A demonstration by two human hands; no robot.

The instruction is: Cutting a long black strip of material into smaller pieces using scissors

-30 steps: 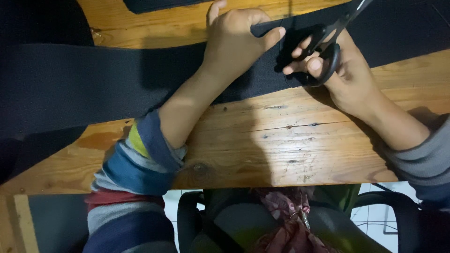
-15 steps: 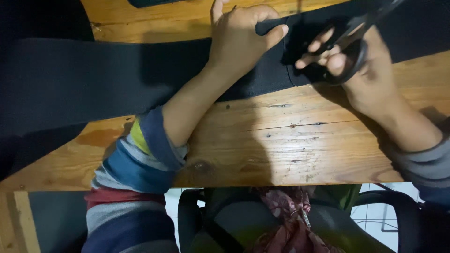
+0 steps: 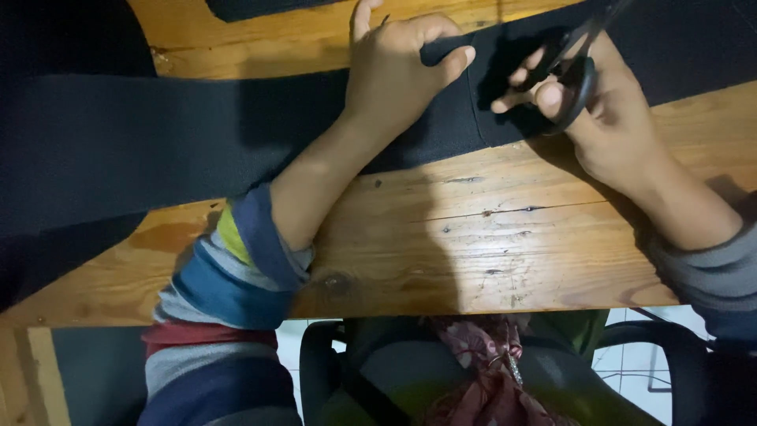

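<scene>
Pressing the black fabric (image 3: 197,134) flat on the wooden counter (image 3: 473,244), the left hand (image 3: 394,71) steadies it while the right hand (image 3: 607,118) grips scissors (image 3: 572,63) mid-cut, which calls for a straight line.

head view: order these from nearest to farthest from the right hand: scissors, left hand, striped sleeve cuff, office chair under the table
1. Scissors: held in the right hand, over the black fabric.
2. Left hand: just to its left, pressing flat on the fabric.
3. Striped sleeve cuff: lower left, at the wooden table edge.
4. Office chair: bottom of view, below the table; its rank against the cuff is close.
</scene>
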